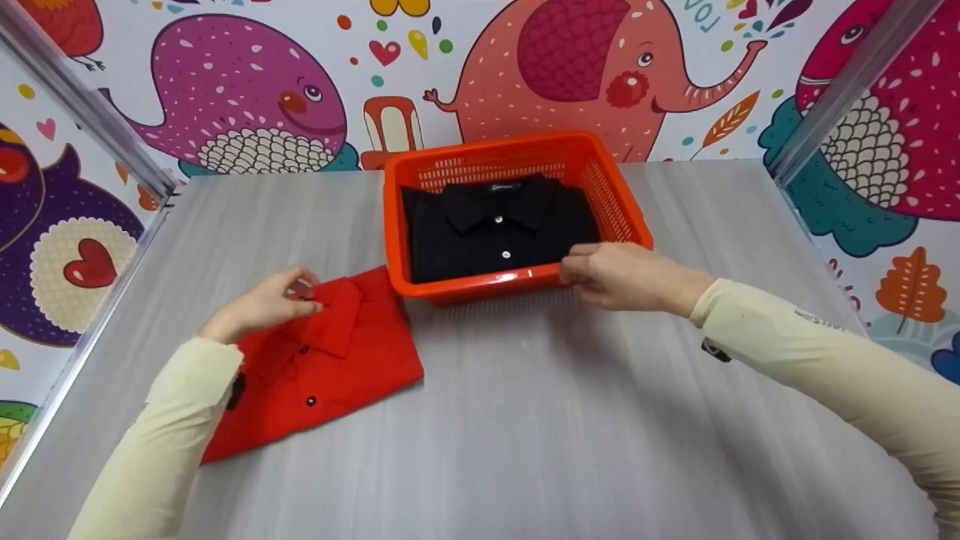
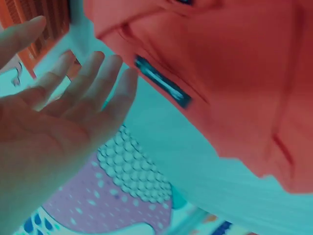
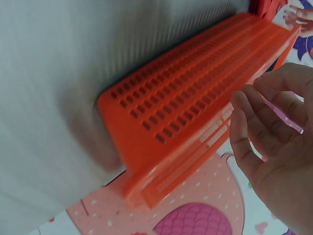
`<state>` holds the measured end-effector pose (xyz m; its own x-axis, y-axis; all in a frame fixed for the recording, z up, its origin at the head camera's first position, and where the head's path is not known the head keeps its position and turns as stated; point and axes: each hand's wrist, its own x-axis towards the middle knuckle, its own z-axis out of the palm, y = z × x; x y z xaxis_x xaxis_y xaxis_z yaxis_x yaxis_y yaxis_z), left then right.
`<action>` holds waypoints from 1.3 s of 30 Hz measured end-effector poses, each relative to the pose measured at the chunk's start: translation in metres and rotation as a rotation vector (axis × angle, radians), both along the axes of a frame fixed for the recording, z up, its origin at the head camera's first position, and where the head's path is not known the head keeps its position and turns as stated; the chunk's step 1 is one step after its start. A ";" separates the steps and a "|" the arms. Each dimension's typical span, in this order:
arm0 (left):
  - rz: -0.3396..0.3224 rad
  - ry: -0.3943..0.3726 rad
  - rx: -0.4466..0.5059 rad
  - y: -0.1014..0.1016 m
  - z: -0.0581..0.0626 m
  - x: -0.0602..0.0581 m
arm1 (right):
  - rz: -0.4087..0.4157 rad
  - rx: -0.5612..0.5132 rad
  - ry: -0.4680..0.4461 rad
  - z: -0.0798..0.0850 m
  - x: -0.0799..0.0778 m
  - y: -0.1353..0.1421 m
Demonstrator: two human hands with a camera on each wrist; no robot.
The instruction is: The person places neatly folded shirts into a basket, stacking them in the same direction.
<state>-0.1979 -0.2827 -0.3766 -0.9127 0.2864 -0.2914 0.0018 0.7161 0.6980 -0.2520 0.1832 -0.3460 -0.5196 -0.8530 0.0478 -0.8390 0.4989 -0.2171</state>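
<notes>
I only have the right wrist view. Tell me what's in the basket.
Observer: The head view shows a folded black shirt in the basket.
Operator: Identify the red thing near its far end.
Observer: A red shirt, folded, with dark buttons showing.
Operator: Place the hand over there for me.
Observer: That's the left hand, at the red shirt's collar; I can't tell whether it touches.
</notes>
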 end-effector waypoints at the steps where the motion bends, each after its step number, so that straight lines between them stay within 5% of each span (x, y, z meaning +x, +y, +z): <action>1: 0.007 -0.006 -0.003 -0.006 -0.001 0.003 | 0.014 0.007 0.000 -0.001 0.003 -0.001; 7: 0.078 -0.049 -0.030 -0.048 -0.008 0.022 | 0.101 0.042 -0.022 -0.016 0.013 -0.007; 13: 0.143 -0.109 -0.111 -0.085 -0.015 0.045 | 0.071 0.091 -0.098 -0.041 0.019 -0.020; 20: 0.255 -0.344 -0.086 -0.114 -0.026 0.069 | -0.007 0.060 -0.169 -0.063 0.025 -0.047; 29: 0.366 -0.479 0.011 -0.118 -0.037 0.081 | -0.091 -0.014 -0.347 -0.075 0.026 -0.082; 39: 0.413 -0.499 0.081 -0.105 -0.038 0.074 | -0.151 -0.163 -0.595 -0.090 0.018 -0.123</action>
